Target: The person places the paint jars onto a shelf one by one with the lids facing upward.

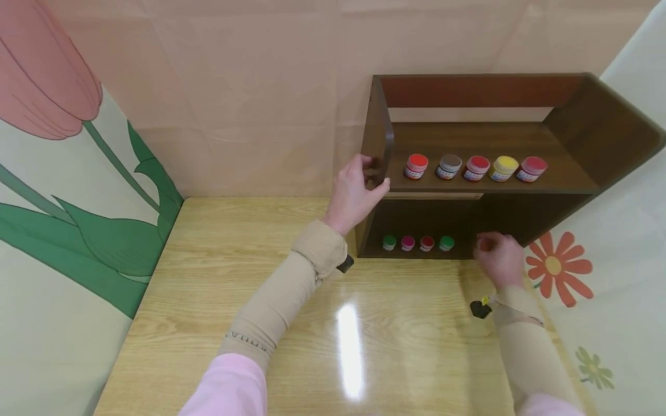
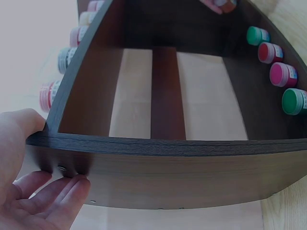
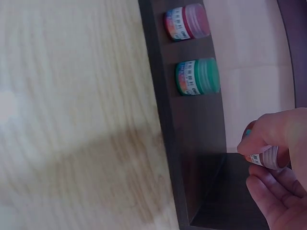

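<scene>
My left hand (image 1: 354, 193) grips the left side panel (image 2: 182, 177) of a dark brown two-tier shelf (image 1: 468, 137), thumb at the front edge and fingers against the outer face. In front of the lower tier's right end, my right hand (image 1: 500, 260) pinches a small paint jar (image 3: 269, 158), held above the bottom board and mostly covered by the fingers; it looks orange-brown in the left wrist view. Left of that hand, a green paint jar (image 3: 197, 76), a red one (image 1: 426, 243), a pink one (image 1: 408, 243) and another green one (image 1: 389, 242) stand in a row.
Along the upper tier's front stand several paint jars, among them an orange-red one (image 1: 416, 167), a brown-lidded one (image 1: 449, 167) and a yellow one (image 1: 503, 168). The shelf stands on a wooden table (image 1: 250, 248) against a beige cloth backdrop (image 1: 260, 104). Flower-printed cloth (image 1: 614, 219) hangs at the right.
</scene>
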Demonstrator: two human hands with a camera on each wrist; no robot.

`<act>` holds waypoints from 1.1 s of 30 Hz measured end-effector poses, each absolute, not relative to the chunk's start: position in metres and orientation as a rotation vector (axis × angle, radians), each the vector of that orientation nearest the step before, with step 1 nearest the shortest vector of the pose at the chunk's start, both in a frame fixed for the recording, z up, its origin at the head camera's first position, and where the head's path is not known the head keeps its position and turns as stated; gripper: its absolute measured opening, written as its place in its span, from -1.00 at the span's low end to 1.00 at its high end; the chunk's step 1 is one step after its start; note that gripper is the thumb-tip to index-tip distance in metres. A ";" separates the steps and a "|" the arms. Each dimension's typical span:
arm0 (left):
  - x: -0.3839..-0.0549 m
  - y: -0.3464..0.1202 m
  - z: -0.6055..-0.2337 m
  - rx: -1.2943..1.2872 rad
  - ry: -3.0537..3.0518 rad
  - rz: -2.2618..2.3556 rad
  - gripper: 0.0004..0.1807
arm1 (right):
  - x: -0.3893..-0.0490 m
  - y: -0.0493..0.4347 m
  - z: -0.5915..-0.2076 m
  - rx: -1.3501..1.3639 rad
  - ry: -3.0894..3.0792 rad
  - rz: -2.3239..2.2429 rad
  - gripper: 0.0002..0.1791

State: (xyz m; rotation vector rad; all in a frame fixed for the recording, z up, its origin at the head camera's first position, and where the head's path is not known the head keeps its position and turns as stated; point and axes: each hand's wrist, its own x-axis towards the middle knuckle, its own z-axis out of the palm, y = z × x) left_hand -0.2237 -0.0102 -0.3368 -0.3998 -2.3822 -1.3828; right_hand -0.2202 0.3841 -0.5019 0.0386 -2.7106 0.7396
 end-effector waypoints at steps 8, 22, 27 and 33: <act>-0.223 -0.010 -0.335 -0.397 -2.387 -1.371 -0.53 | -0.236 0.384 -0.491 0.007 -2.818 0.735 -0.69; -0.224 -0.010 -0.336 -0.397 -2.387 -1.398 -0.53 | -0.268 0.403 -0.517 -0.007 -2.993 0.787 -0.60; -0.224 -0.010 -0.337 -0.393 -2.380 -1.390 -0.53 | -0.270 0.405 -0.527 0.054 -3.038 0.775 -0.63; -0.223 -0.010 -0.336 -0.395 -2.393 -1.372 -0.53 | -0.267 0.405 -0.537 0.068 -3.040 0.783 -0.61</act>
